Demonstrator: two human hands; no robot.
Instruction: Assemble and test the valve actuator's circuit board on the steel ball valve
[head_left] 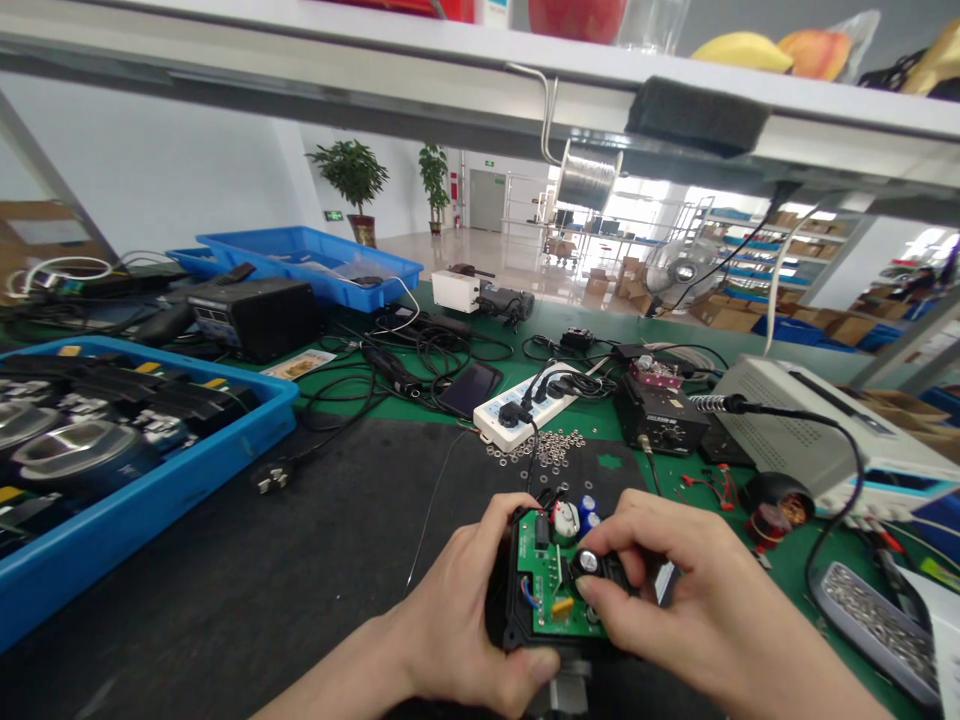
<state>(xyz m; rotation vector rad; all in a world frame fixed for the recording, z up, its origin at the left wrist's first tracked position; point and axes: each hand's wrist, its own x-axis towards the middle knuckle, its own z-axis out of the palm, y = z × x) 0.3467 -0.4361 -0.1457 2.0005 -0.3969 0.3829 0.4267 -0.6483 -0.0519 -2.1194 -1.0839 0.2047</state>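
Note:
My left hand (457,610) is wrapped round the left side of a black housing, its thumb at the bottom edge. A green circuit board (538,570) sits face up in the housing, carrying blue capacitors (589,513), a yellow component (562,607) and short wires. Thumb and forefinger of my right hand (660,580) pinch a black cylindrical capacitor (588,563) with a silver top, at the board's right side. Whether the capacitor's legs are in the board is hidden. The other right fingers curl over the housing's right edge.
A blue tray (277,410) of dark device housings stands at left. Ahead are scattered metal rings (551,450), a white power strip (525,405) and tangled cables. At right are a soldering station (660,415), an iron in its holder (720,403) and a tray of small metal parts (877,625).

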